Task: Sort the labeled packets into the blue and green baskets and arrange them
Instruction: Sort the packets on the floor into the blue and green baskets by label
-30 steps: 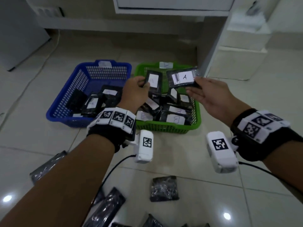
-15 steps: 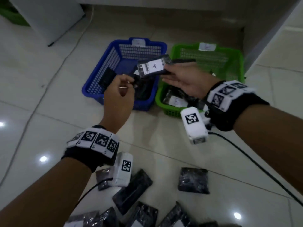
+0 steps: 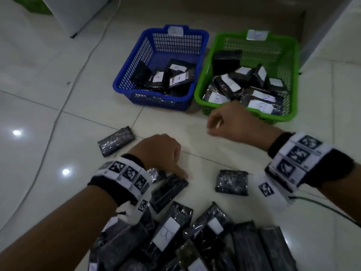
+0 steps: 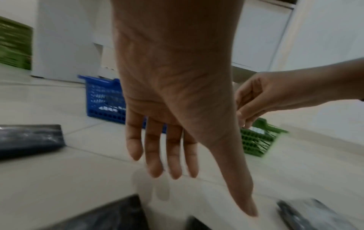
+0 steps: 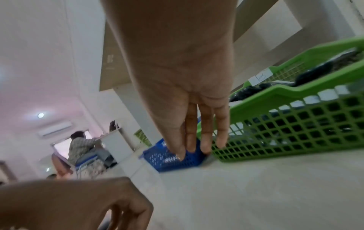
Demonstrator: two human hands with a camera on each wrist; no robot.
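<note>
The blue basket (image 3: 127,75) holds several black packets, one labelled A (image 3: 179,79). To its right, the green basket (image 3: 203,83) holds several packets with white labels (image 3: 216,98). My left hand (image 3: 166,159) hangs open and empty over the floor, its thumb touching a loose black packet (image 3: 168,189). In the left wrist view its fingers (image 4: 173,163) are straight. My right hand (image 3: 214,126) is empty and relaxed, just in front of the green basket (image 5: 295,124). A pile of black packets (image 3: 175,237), some labelled, lies near me.
Single packets lie on the tiles at the left (image 3: 116,140) and the right (image 3: 231,182). A white cable (image 3: 78,75) runs along the floor at the left, below a white cabinet (image 3: 78,14). A seated person (image 5: 82,146) is far behind.
The right hand let go of the A packet, which now lies in the blue basket. Both hands drew back empty from the baskets towards the pile, and the view tilted down.
</note>
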